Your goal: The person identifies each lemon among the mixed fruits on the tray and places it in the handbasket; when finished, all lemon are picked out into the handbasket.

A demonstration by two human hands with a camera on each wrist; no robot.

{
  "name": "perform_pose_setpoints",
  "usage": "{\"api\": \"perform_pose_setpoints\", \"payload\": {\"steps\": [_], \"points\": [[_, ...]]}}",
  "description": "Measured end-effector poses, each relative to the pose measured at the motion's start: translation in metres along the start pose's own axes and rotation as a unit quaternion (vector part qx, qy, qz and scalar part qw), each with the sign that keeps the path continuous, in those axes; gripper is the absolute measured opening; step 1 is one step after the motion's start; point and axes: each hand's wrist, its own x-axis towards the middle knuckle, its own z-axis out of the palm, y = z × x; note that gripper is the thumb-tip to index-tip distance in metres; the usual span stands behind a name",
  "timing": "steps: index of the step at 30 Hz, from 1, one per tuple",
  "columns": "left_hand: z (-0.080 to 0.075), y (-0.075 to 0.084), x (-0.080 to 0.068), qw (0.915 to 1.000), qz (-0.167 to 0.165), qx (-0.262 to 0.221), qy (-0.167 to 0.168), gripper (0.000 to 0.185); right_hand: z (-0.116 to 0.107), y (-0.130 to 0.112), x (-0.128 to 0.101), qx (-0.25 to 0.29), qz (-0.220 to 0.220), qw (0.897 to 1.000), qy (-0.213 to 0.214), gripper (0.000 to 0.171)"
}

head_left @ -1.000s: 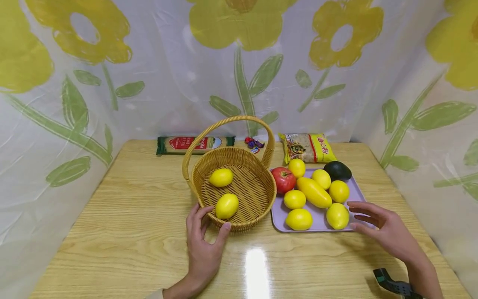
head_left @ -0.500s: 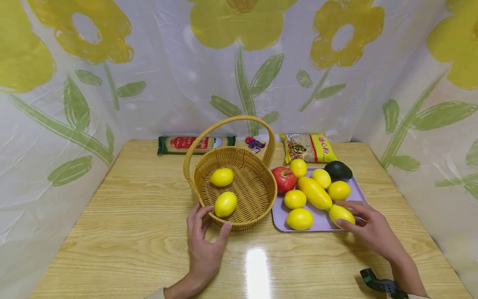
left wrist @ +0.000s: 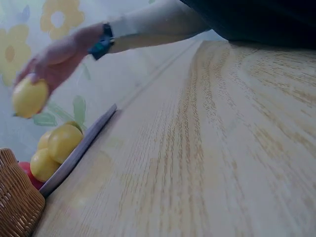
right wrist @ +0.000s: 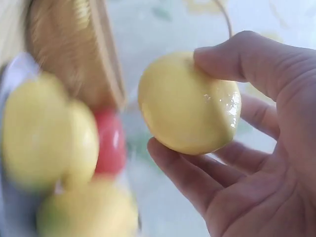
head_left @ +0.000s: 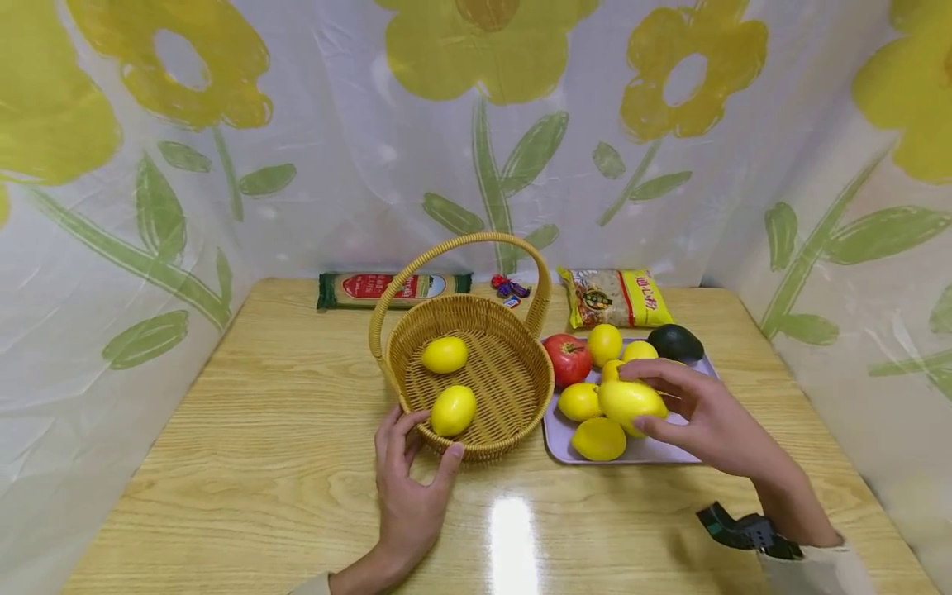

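My right hand [head_left: 714, 413] pinches a yellow lemon [head_left: 632, 403] between thumb and fingers, lifted above the lilac tray [head_left: 658, 452]. Close up in the right wrist view, the thumb lies on top of the held lemon [right wrist: 190, 103] with fingers beneath it. My left hand [head_left: 412, 487] rests against the near left rim of a wicker basket [head_left: 506, 392], fingers spread and fingertips touching the rim. Two lemons lie inside the basket, one farther back [head_left: 445, 355] and one nearer [head_left: 454, 411]. The left wrist view does not show the left hand.
On the tray are a red apple [head_left: 568, 359], a dark avocado [head_left: 675, 342] and several lemons [head_left: 598, 439]; my right hand partly covers them. Behind stand a noodle packet [head_left: 357, 287], small wrapped sweets [head_left: 509, 287] and a yellow food bag [head_left: 617, 297]. The basket's tall handle [head_left: 476, 238] arches upward.
My right hand moved left from beside the tray's near right lemon, took hold of that lemon and raised it toward the basket. The left hand stayed at the basket rim.
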Motion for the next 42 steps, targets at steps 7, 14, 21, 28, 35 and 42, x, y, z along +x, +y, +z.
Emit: {"api": "perform_pose_setpoints", "payload": {"steps": [7, 14, 21, 28, 35, 42], "points": [[-0.001, 0.0, -0.001, 1.0, -0.004, 0.004, 0.002, 0.058, 0.042, -0.014, 0.053, 0.056, -0.052, 0.993, -0.091, 0.048], [-0.002, 0.0, -0.004, 0.9999, -0.011, 0.01, 0.002, 0.058, 0.082, -0.022, 0.079, 0.024, -0.051, 0.991, -0.124, 0.044], [-0.003, 0.0, -0.001, 1.0, 0.003, 0.002, 0.008, 0.059, 0.116, -0.041, 0.099, -0.048, -0.07, 0.986, -0.146, 0.041], [-0.003, 0.001, -0.001, 0.9999, -0.003, 0.012, 0.007, 0.056, 0.131, -0.048, 0.1, -0.002, -0.088, 0.987, -0.137, 0.038], [-0.002, 0.001, 0.0, 1.0, -0.001, 0.005, 0.001, 0.062, 0.104, -0.034, 0.083, 0.109, -0.057, 0.986, -0.111, 0.039], [-0.001, 0.0, 0.0, 1.0, -0.003, 0.009, 0.001, 0.059, 0.043, 0.005, 0.042, 0.166, -0.043, 0.984, -0.049, 0.042]]}}
